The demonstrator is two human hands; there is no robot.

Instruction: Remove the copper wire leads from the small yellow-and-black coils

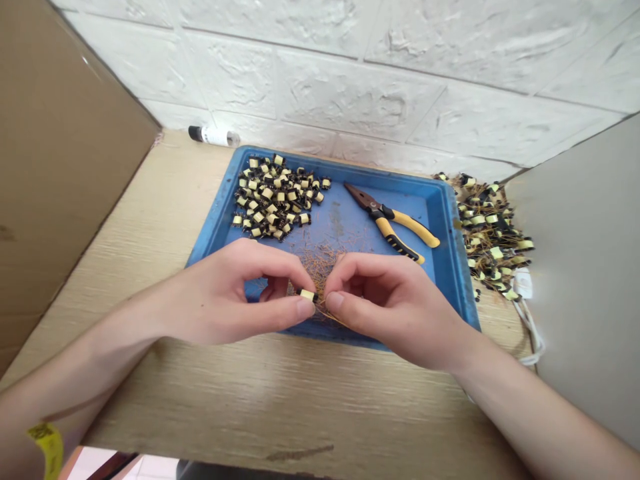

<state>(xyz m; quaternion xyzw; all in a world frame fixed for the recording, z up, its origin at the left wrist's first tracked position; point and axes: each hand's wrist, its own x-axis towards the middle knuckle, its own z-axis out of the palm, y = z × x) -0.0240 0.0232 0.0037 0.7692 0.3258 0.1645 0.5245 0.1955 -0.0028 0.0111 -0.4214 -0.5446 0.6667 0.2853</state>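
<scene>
Between the thumb and forefinger of my left hand [250, 290] is a small black-and-yellow coil [307, 295]. My right hand [385, 303] pinches thin copper-coloured wire [327, 313] just right of the coil. Both hands are over the front part of a blue tray [210, 230]. Wire clippings [320, 263] lie in the tray behind my fingertips. A pile of similar coils [273, 197] fills its back left part, and pliers with yellow-and-black handles [385, 217] rest at its right.
More coils with long wires [493, 227] are heaped on the table [225, 400] right of the tray, beside a white plug and cable [523, 283]. A small bottle [215, 136] lies by the white wall. Cardboard [65, 153] stands at left, a grey panel [590, 267] at right.
</scene>
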